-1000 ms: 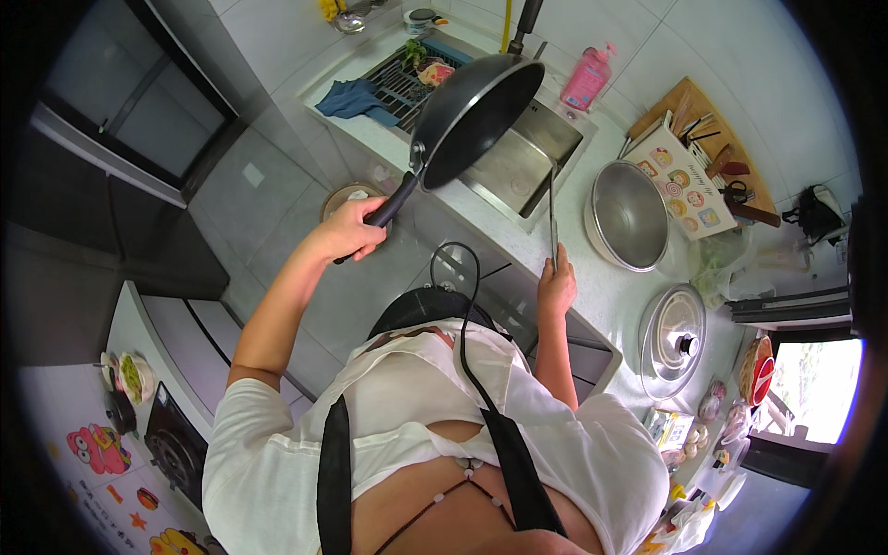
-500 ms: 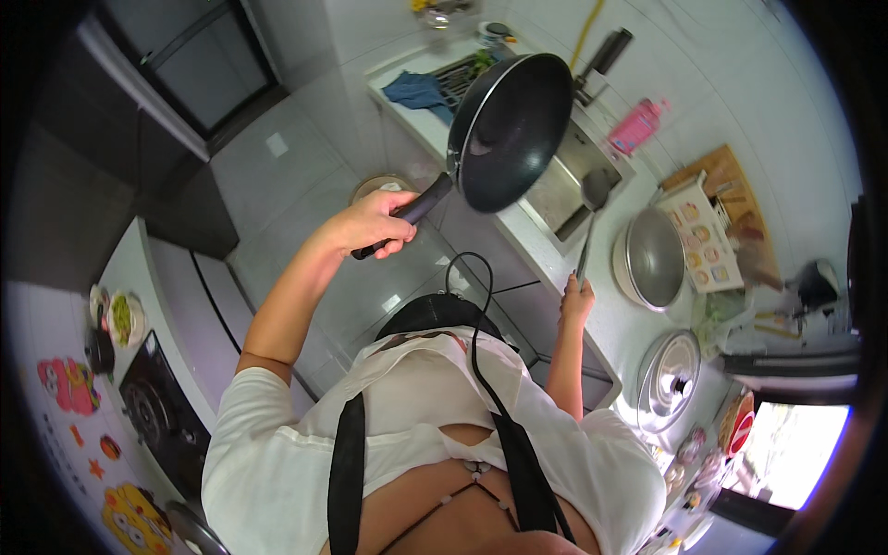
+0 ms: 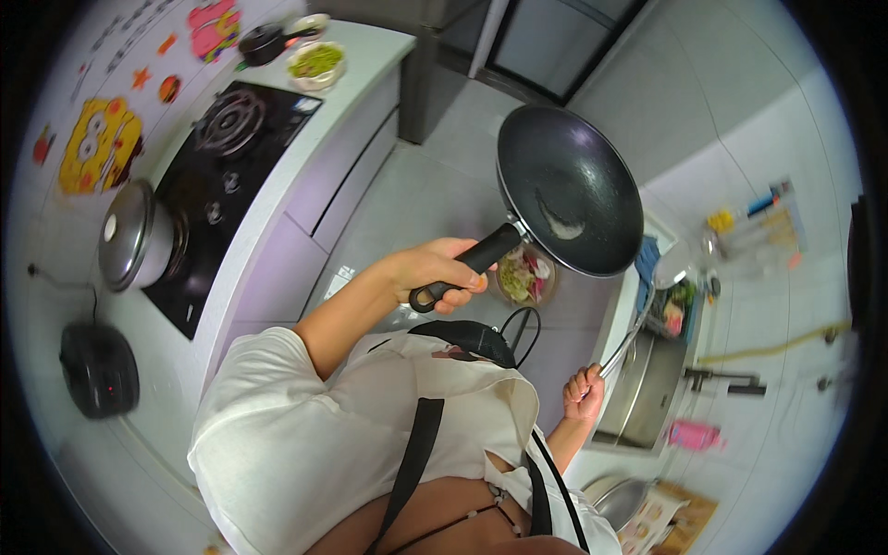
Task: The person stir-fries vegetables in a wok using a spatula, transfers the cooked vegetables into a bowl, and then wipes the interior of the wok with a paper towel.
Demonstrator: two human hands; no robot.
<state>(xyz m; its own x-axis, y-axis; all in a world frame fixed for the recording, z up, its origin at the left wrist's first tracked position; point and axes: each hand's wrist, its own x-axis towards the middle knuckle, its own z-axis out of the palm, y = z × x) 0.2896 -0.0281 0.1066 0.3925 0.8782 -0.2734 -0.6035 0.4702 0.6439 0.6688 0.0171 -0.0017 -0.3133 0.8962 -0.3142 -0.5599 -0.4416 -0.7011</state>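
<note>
My left hand point(image 3: 442, 276) is closed around the black handle of a dark wok point(image 3: 601, 176). The wok hangs in the air above the floor, tilted so its inside shows, with a wet sheen and a pale glare patch on it. On the right, my right hand point(image 3: 583, 392) grips the thin metal handle of a ladle point(image 3: 629, 340). The ladle points up and away, beside the sink; its rounded head is bright and slightly blurred.
At left, a counter holds a black gas stove point(image 3: 217, 199), a lidded pot point(image 3: 139, 236), a bowl of chopped greens point(image 3: 316, 63) and a black appliance point(image 3: 99, 370). A bin with vegetable scraps point(image 3: 524, 277) stands below the wok. A sink point(image 3: 638, 393) and pink bottle point(image 3: 694, 435) are at right.
My view has turned left, bringing the stove counter in. The wok has swung away from the sink to over the floor. Both hands keep their holds.
</note>
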